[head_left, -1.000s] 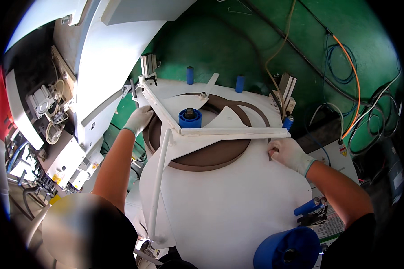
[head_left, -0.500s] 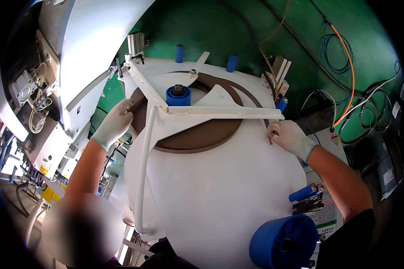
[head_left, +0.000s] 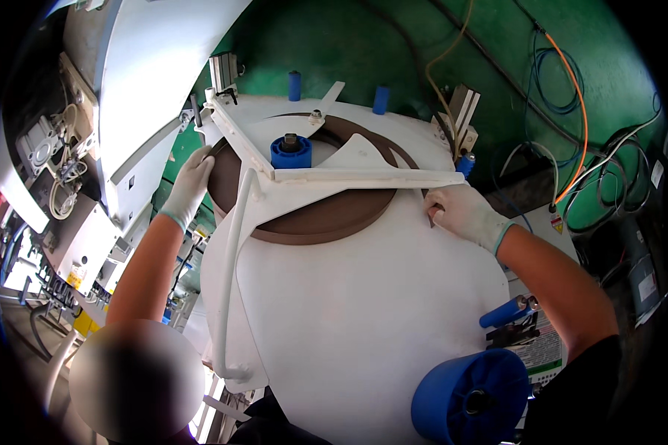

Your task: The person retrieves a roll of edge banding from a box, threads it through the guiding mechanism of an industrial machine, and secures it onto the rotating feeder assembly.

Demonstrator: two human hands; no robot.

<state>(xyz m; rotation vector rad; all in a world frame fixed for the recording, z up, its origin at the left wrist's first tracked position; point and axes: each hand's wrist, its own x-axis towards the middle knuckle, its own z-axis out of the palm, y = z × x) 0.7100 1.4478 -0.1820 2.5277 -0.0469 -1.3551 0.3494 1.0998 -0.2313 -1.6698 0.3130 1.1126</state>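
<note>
A large coil of brown strip point(head_left: 326, 224) lies on a white round plate point(head_left: 364, 297), partly covered by a white angled bracket point(head_left: 304, 199). My left hand point(head_left: 190, 187), in a white glove, holds the coil's left rim, its fingertips at the edge. At the right end of the bracket, my gloved right hand point(head_left: 464, 213) is closed in a pinch on the strip's loose end, of which a small brown tip shows below the fingers. Part of the strip between coil and hand is hidden beneath the bracket. A blue hub point(head_left: 291, 156) stands at the coil's centre.
A big blue roller point(head_left: 453, 404) stands at the plate's near right, beside a small blue cylinder point(head_left: 503, 311). Blue posts point(head_left: 381, 100) rise along the far edge. Hoses and an orange cable point(head_left: 583, 111) hang at the right; a white machine panel point(head_left: 163, 67) stands left.
My left hand has moved farther up along the coil's rim. My right hand, still pinching the strip, has shifted left and slightly away from me.
</note>
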